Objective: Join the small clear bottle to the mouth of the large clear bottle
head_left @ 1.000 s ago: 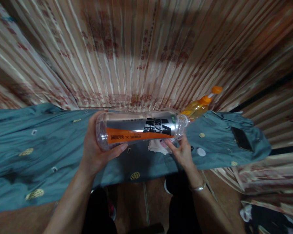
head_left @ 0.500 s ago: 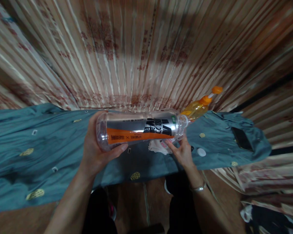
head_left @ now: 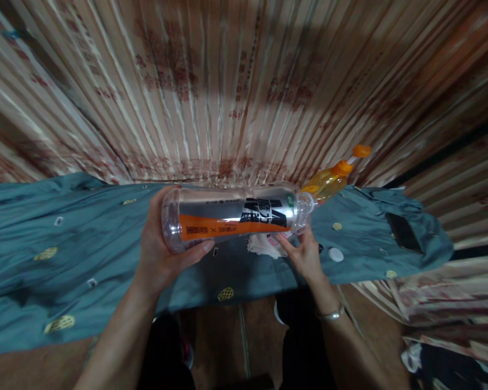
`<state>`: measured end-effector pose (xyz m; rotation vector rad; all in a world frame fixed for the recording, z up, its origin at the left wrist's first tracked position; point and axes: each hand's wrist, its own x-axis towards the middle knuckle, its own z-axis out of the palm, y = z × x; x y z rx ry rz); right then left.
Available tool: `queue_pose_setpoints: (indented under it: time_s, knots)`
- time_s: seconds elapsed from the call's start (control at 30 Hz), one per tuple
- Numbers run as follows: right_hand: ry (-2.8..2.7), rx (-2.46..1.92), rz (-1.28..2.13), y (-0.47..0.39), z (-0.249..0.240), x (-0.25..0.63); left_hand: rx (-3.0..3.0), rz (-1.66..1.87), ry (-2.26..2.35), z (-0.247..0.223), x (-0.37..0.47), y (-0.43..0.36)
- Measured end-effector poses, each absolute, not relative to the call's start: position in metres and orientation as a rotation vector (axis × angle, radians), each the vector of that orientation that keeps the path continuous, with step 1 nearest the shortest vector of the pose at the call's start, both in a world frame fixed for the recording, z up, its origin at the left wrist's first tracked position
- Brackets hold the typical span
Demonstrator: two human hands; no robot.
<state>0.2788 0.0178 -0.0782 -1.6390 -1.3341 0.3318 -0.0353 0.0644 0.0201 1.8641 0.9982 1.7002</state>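
A large clear plastic bottle [head_left: 236,216] with a silver and orange label lies sideways in the air, its open neck pointing right. My left hand [head_left: 158,244] is wrapped around its base, thumb along the lower side. My right hand [head_left: 305,254] grips the bottle near its shoulder and neck; its fingers are partly hidden behind the clear plastic. Below the bottle, by my right thumb, is a crumpled white piece [head_left: 264,245] with a bit of pink, perhaps tissue or cloth. An amber pump bottle [head_left: 327,182] with an orange top stands behind the neck.
A green patterned cloth [head_left: 106,233] covers the long surface. To the right lie a round white cap [head_left: 335,254] and a dark phone [head_left: 404,232]. A pleated, printed curtain [head_left: 195,97] hangs behind. Dark clothing [head_left: 451,365] is at the lower right.
Almost nothing differs. The bottle and both hands have shifted very slightly right in the view; the grip is the same.
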Motion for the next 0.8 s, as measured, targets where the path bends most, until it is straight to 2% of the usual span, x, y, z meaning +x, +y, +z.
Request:
queue_pose_setpoints:
  time_s: [0.6,0.8]
  knots:
    - [-1.325,-1.666,0.322,0.0181,-0.0754,0.2776,1.899,1.726,0.956,0.0205,-0.0343,0.0654]
    - [-1.345,-1.684,0.302,0.0175,-0.0743,0.2785,1.820,1.620,1.049,0.0256,-0.0333,0.0587]
